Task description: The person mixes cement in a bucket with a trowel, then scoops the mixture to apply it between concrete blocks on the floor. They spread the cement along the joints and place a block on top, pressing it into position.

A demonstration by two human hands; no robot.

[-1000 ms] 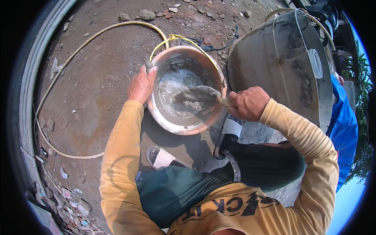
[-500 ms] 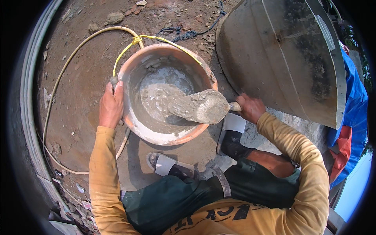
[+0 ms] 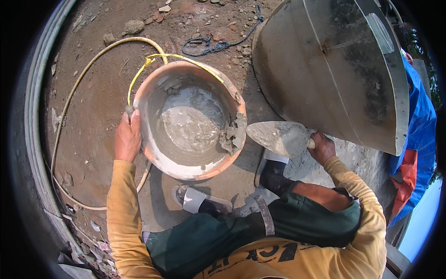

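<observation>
At the bottom of the frame I see my yellow sleeves and green trousers, with two feet in sandals [image 3: 200,199] planted on the dirt at lower centre. Just above them, my left hand [image 3: 127,138] clamps the left rim of the pan [image 3: 153,86], fingers curled over the edge, steadying it. My right hand [image 3: 321,148], at centre right, is clenched round the handle of the trowel [image 3: 278,138], whose blade points left, sits just outside the pan's right rim and carries a thin smear of grey mix.

The pan sits at frame centre on the ground. Inside it a pool of wet mortar [image 3: 188,128] covers the bottom, smooth and soupy in the middle, and a stiffer lump [image 3: 232,135] clings to the right rim nearest the trowel. I judge the mixing well along: the mortar looks wet and fairly even, but that lump on the rim and the crust up the walls are not worked in yet, so scraping down and a few more turns remain.

Farther up, a yellow cord [image 3: 176,56] crosses the pan's upper rim and a pale hose [image 3: 76,88] loops over the dirt at left. At upper right stands a large grey metal drum [image 3: 325,69], with a blue tarp [image 3: 420,130] behind it, and a dark rope [image 3: 209,45] lies at top centre
</observation>
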